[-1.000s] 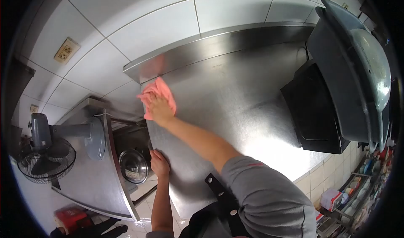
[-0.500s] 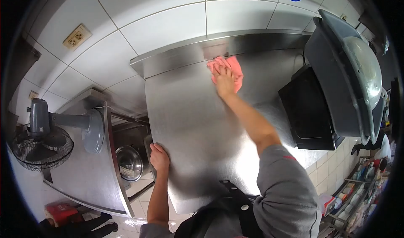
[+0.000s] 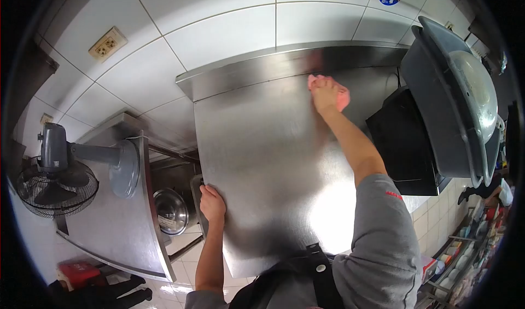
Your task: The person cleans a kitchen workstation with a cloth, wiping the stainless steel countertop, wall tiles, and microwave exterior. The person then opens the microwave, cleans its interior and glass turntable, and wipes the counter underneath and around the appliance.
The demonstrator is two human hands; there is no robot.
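Observation:
A pink cloth (image 3: 342,97) lies bunched under my right hand (image 3: 326,93), which is closed on it. That hand presses the cloth to the stainless steel table (image 3: 262,161), close to the raised back edge. At the table's left edge, my left hand (image 3: 212,204) has its fingers curled. A grey rounded rim (image 3: 197,191) shows just beside it. Whether the fingers grip this rim or the table edge is hidden.
Stacked grey tubs (image 3: 443,107) and a black box-like appliance (image 3: 402,139) occupy the table's right side. On a lower table (image 3: 104,216) at left lies a fan (image 3: 57,180). A metal bowl (image 3: 170,212) sits between the tables. People's legs show at lower left and far right.
My right hand and the pink cloth have slid to the right along the back of the table. The cloth is more bunched. My left hand stays at the left edge.

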